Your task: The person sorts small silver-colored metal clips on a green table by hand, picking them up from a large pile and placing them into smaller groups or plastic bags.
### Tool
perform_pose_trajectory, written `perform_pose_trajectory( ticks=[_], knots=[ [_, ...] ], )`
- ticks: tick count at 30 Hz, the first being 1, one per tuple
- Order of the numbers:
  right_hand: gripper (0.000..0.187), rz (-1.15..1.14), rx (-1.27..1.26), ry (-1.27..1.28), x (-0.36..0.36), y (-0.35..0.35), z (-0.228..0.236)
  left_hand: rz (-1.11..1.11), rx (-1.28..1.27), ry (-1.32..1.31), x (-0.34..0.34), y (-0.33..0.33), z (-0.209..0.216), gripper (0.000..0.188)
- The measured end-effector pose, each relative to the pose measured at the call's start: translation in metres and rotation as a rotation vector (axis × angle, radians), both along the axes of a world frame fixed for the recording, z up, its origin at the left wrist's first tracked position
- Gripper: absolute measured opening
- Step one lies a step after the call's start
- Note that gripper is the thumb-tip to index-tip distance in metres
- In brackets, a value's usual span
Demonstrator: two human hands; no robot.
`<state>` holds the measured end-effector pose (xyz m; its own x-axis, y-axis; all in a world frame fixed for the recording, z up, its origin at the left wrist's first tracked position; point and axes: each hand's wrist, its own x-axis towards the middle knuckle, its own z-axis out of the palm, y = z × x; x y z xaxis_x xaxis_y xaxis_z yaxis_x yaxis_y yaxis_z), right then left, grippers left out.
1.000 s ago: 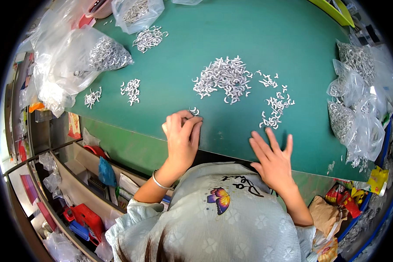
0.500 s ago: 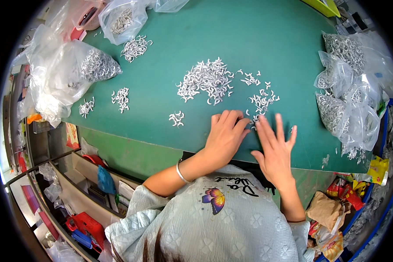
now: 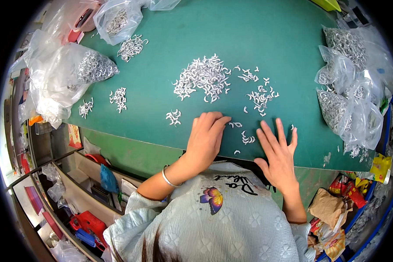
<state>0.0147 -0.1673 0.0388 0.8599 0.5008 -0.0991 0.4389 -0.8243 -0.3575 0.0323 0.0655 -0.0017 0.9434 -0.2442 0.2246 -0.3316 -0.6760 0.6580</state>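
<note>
**Silvery curved pieces (image 3: 248,139) lay in heaps across a green tabletop (image 3: 179,26)**

The left hand (image 3: 208,137) was bent over the tabletop near its front edge, palm down, with thumb and fingertips drawn together; whether it pinched a piece could not be told. A plain bracelet (image 3: 164,176) circled that wrist. Just beside its fingertips, on the right, lay a few loose pieces (image 3: 235,125). The right hand (image 3: 275,155) was open, palm down and fingers spread, gripping nothing visible. Another small group lay between the hands, nearer the right one, with a single piece (image 3: 236,152) close to the front edge. One more piece (image 3: 292,127) lay at the tip of the right little finger.

The main heap (image 3: 201,79) lay beyond the left hand, with a looser scatter (image 3: 260,99) to its right. A little cluster (image 3: 174,117) lay to the left of the left hand; farther left were two small piles, one larger (image 3: 118,99) and one smaller (image 3: 86,108), and a further pile (image 3: 132,47) lay beyond them, near a clear bag (image 3: 134,19). More filled clear bags (image 3: 366,124) stood along the right side.
</note>
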Motion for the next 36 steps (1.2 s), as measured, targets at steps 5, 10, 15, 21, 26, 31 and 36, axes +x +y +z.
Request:
perform_pose_trajectory(
  ticks=[5,10,15,21,26,31,36],
  knots=[
    [0.067,0.016,0.025,0.027,-0.006,0.004,-0.007,-0.150,-0.071,-0.043,-0.011,-0.008,0.010,0.031],
    [0.065,0.067,0.050,0.045,-0.013,0.005,-0.006,-0.198,-0.037,-0.016,-0.022,-0.007,0.002,0.029],
    [0.066,0.037,0.171,0.035,-0.008,0.010,-0.011,-0.032,-0.099,-0.006,-0.021,-0.002,0.003,0.035],
    [0.057,0.059,0.088,0.022,-0.004,0.013,-0.005,-0.075,-0.030,0.003,-0.022,-0.002,0.005,0.038],
    [0.050,0.040,0.142,-0.053,-0.007,0.010,-0.007,-0.014,-0.067,-0.003,-0.020,0.000,0.008,0.035],
    [0.044,0.032,0.078,-0.076,-0.004,0.018,-0.010,-0.076,-0.028,0.001,-0.020,-0.001,0.004,0.035],
    [0.040,-0.014,0.177,-0.108,-0.007,0.010,-0.009,-0.068,-0.090,-0.018,-0.020,-0.001,0.006,0.035]
  ],
)
